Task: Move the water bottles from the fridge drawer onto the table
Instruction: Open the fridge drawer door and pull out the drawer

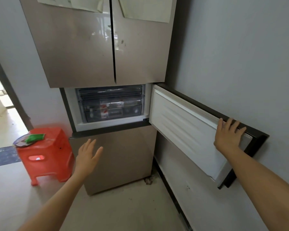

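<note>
**Desk:** Where are the water bottles right now?

**Operator:** I have them inside the fridge [83, 55], in the middle compartment that stands open. Red-and-white labels show through the fronts of the two lower clear drawers [133, 110]. I take those to be the water bottles [111, 112], lying on their sides. The drawers are pushed in, so nothing is out yet. The table is not in my view.

**Desk:** And your hands?

**Operator:** My right hand [228, 136] lies flat on the swung-open door [182, 124], fingers straight and reaching over its top edge. It rests there and grips nothing. My left hand [88, 155] hangs in the air in front of the lower fridge panel, fingers spread and straight, touching nothing, not far from the red stool [47, 152].

**Desk:** How do you expect the bottles to handle?

**Operator:** I can't tell how full they are. If they are full, I expect each one to be weighty for its size, with thin plastic walls that give under a hard squeeze. Coming from the cold, they may be damp and slippery. I would first draw a drawer out by its front lip. Then I would wrap my fingers round the middle of a bottle, over the label, where the film offers more friction than bare plastic. I would not pinch the cap. Since they lie flat, I expect the neighbours to roll once one is lifted.
</note>
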